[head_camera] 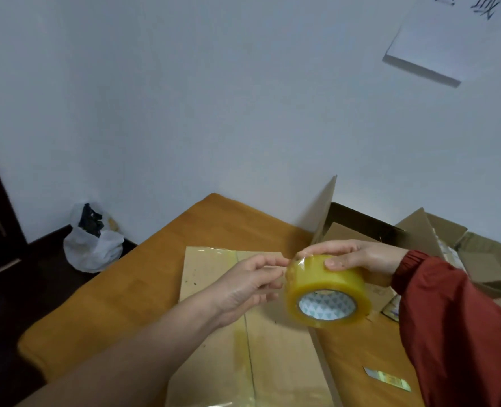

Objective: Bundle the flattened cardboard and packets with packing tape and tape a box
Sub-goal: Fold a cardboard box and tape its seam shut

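Tape roll [327, 292] held up between our two hands.
Our right hand [361, 257] curls over the roll's top, thumb pressed on its face; our left hand [249, 286] pinches the loose tape end just left of it. Below our fingers lies the flattened cardboard [272, 348] on the orange table [126, 289]; beyond the right fingers stands an open box [419, 230].

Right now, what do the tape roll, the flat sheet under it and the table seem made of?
Tape roll: glossy, see-through yellowish plastic film; patterned core, probably paperboard. Sheet: matte brown cardboard, speckled, with shiny tape along its seam. Table: smooth orange-brown wood or laminate, faint plank lines; cannot tell which.
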